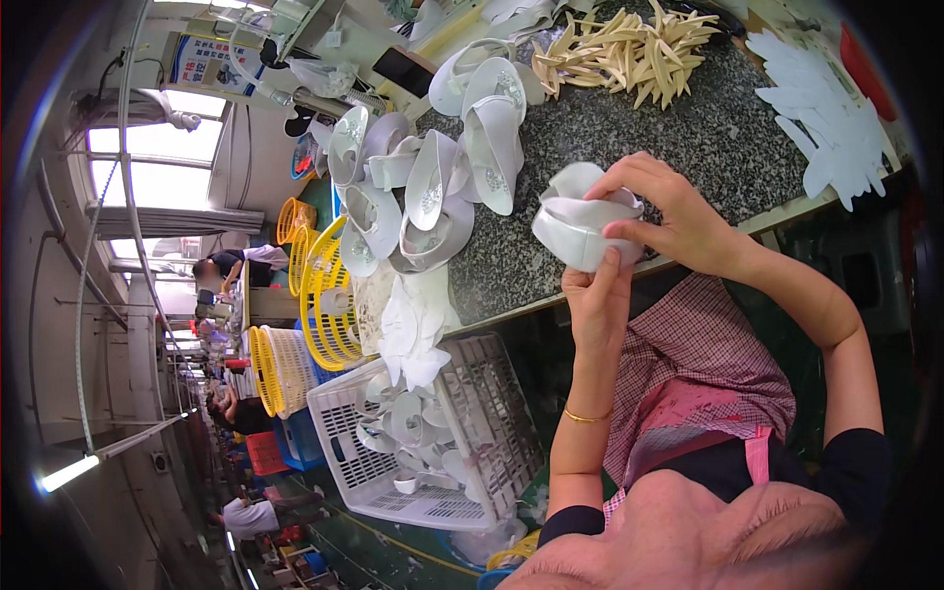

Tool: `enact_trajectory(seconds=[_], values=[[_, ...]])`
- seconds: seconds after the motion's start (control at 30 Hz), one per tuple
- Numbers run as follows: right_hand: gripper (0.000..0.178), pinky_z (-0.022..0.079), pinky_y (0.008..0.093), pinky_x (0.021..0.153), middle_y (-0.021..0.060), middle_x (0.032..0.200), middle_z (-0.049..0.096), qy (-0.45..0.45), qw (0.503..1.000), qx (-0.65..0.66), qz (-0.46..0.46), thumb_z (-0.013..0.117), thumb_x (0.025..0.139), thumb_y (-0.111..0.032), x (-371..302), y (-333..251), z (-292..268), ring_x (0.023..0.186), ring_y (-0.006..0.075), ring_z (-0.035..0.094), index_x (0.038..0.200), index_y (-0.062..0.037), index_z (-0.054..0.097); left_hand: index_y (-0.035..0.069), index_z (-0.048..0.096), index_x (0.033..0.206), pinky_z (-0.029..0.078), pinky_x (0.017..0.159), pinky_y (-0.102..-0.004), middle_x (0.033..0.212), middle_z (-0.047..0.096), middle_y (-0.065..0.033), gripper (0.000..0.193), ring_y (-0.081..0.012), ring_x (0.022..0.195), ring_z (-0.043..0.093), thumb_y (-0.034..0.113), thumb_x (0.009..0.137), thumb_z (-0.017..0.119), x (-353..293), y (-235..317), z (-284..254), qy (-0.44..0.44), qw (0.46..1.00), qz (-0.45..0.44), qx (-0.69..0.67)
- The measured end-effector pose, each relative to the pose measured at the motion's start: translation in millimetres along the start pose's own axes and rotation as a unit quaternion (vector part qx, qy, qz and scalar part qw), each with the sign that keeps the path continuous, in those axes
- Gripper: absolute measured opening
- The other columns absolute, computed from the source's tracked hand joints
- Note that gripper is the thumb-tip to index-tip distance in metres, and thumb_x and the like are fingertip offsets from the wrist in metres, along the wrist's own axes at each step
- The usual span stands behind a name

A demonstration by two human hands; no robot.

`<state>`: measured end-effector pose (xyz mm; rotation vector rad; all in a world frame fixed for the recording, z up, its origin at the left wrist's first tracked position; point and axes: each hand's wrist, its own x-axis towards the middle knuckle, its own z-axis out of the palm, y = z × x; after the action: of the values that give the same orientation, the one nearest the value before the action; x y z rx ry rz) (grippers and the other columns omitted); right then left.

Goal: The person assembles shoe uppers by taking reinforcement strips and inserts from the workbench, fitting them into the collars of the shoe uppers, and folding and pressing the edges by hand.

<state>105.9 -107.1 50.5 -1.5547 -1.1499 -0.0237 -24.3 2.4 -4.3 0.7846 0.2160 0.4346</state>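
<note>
Right hand (678,211), fingers grasping the white upper (575,231) at its right side; left hand (598,295), fingers pinching its lower edge; the white upper held at the near edge of the speckled counter (708,152); left, similar uppers (492,147) heaped; beyond, beige strips (678,54); far right, white cutouts (821,108); lower left, a slatted crate (492,413) containing white pieces (408,421)
</note>
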Motion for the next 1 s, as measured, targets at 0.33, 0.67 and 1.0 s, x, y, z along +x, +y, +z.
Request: enact_trajectory(seconds=[0.33,0.67,1.0], values=[[0.014,0.044,0.0382,0.087,0.0067,0.086,0.068,-0.054,0.997,-0.055,-0.014,0.068,0.091,-0.018,-6.4,10.0,-3.6,0.082,0.0257,0.065,0.096,-0.0053,0.067,-0.003,0.042,0.141,0.045,0.113,-0.0471,0.14,0.052,-0.0157,0.051,-0.0279,0.128,0.055,0.013,0.099,0.063,-9.8,3.1,-5.2,0.002,0.999,0.01,-0.042],[0.019,0.051,0.0371,0.068,0.0123,0.088,0.069,-0.072,0.993,-0.075,-0.056,0.067,0.093,-0.023,-6.6,-4.4,-5.1,0.076,0.0279,0.066,0.093,-0.0046,0.068,-0.006,0.065,0.116,0.055,0.08,-0.0256,0.107,0.07,-0.0092,0.029,-0.0126,0.092,0.067,0.004,0.091,0.073,-26.8,-10.7,3.9,0.012,0.97,0.082,0.227],[0.029,0.049,0.0328,0.079,0.008,0.096,0.068,-0.146,0.972,0.147,0.115,0.063,0.097,-0.03,4.6,9.1,-24.6,0.089,0.0167,0.064,0.108,-0.0038,0.067,-0.001,0.042,0.143,0.043,0.116,-0.0459,0.142,0.053,-0.0162,0.058,-0.0283,0.132,0.053,0.026,0.097,0.065,-18.5,-8.8,-12.4,-0.02,0.997,0.011,-0.075]])
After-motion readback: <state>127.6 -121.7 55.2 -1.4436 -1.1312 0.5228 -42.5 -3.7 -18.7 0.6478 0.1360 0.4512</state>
